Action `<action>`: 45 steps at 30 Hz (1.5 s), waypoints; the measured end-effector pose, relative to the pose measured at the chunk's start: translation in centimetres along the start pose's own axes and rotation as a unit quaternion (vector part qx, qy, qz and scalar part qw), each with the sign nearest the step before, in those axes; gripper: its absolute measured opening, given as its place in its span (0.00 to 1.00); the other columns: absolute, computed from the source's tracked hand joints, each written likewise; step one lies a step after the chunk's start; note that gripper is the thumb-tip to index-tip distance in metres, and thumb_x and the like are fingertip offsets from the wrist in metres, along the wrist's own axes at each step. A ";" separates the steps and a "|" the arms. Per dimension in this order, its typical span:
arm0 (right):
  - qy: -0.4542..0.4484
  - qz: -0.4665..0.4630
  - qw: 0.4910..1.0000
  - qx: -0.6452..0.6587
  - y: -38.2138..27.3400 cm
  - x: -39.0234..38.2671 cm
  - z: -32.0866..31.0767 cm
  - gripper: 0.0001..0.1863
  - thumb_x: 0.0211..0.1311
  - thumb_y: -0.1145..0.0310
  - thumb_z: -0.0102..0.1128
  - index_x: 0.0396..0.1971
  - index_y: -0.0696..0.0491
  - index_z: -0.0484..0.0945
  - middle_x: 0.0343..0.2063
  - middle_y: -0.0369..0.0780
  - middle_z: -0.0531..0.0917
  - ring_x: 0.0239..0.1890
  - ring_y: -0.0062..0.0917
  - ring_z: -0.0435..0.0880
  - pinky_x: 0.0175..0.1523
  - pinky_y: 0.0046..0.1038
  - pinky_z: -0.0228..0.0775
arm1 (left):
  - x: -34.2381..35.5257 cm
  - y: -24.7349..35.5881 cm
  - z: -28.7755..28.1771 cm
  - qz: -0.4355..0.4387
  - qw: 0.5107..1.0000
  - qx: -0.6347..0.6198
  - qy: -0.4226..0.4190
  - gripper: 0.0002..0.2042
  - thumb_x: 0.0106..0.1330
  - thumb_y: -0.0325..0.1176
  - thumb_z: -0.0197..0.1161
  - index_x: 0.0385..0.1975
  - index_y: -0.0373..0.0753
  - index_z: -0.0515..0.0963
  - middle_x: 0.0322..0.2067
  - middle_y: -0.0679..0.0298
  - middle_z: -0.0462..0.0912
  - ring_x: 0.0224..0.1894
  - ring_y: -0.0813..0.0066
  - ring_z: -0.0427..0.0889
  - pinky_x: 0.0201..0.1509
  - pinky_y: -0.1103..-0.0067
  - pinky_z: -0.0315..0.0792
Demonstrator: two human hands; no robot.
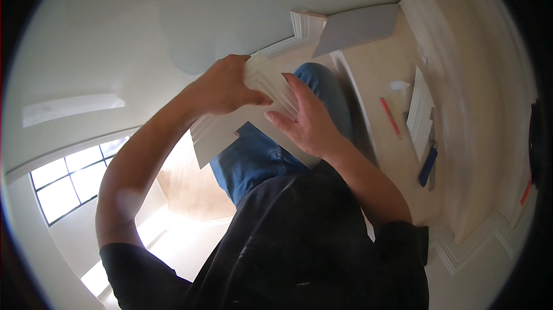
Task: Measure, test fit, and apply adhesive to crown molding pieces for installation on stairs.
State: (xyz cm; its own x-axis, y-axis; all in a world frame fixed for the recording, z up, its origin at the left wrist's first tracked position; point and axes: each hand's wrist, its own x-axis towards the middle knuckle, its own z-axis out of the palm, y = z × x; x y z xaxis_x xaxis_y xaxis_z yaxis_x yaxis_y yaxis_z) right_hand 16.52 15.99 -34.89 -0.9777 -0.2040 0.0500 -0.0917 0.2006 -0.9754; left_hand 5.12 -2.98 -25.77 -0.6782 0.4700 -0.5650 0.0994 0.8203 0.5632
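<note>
I am kneeling close to a white wall [144, 33], looking down over my black shirt and blue jeans. My left hand [222, 88] grips the upper end of a white piece of moulded trim [219, 134], thumb across its ridged face. My right hand [308, 120] lies flat against the same trim from the right, fingers spread along the ridges. The trim runs diagonally from my hands down to the lower left, across my knee. Its far end meets the white baseboard [282, 45] at the wall.
On the pale floor to the right lie a short length of white trim [420, 111], a red pencil [390, 117], a blue tool [428, 166] and a white bottle cap or tube [399, 85]. A grey board [357, 25] leans near the corner. A window [69, 180] is at lower left.
</note>
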 end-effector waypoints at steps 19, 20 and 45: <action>0.095 -0.064 0.985 -0.131 0.9 0.4 3.0 0.41 0.61 0.61 0.79 0.67 0.61 0.65 0.53 0.55 0.79 0.54 0.51 0.82 0.60 0.44 0.76 | 0.3 -1.2 0.0 -0.007 1.000 -0.009 0.007 0.30 0.47 0.43 0.83 0.51 0.37 0.86 0.41 0.53 0.91 0.41 0.55 0.88 0.52 0.63 0.80; 0.099 -0.070 0.983 -0.138 0.9 0.4 3.0 0.42 0.60 0.59 0.80 0.66 0.61 0.65 0.50 0.54 0.79 0.51 0.48 0.83 0.57 0.43 0.78 | 0.3 -1.2 0.0 -0.007 1.000 -0.009 0.006 0.30 0.47 0.43 0.83 0.51 0.37 0.86 0.41 0.53 0.91 0.41 0.55 0.88 0.52 0.63 0.80; 0.137 -0.085 0.974 -0.159 1.1 0.8 3.5 0.41 0.61 0.52 0.79 0.62 0.62 0.68 0.44 0.51 0.80 0.45 0.44 0.85 0.52 0.43 0.80 | 0.2 -0.3 -0.6 -0.006 1.000 -0.006 -0.009 0.36 0.44 0.45 0.84 0.55 0.35 0.83 0.45 0.51 0.90 0.44 0.54 0.89 0.55 0.64 0.80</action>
State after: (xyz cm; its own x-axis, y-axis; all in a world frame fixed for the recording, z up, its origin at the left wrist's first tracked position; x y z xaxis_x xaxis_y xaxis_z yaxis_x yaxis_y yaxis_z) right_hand 16.28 12.68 -36.67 -0.9530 -0.0056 0.3028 -0.2679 0.4820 -0.8342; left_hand 4.52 -3.29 -25.65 -0.6663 0.4667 -0.5816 0.0833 0.8216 0.5639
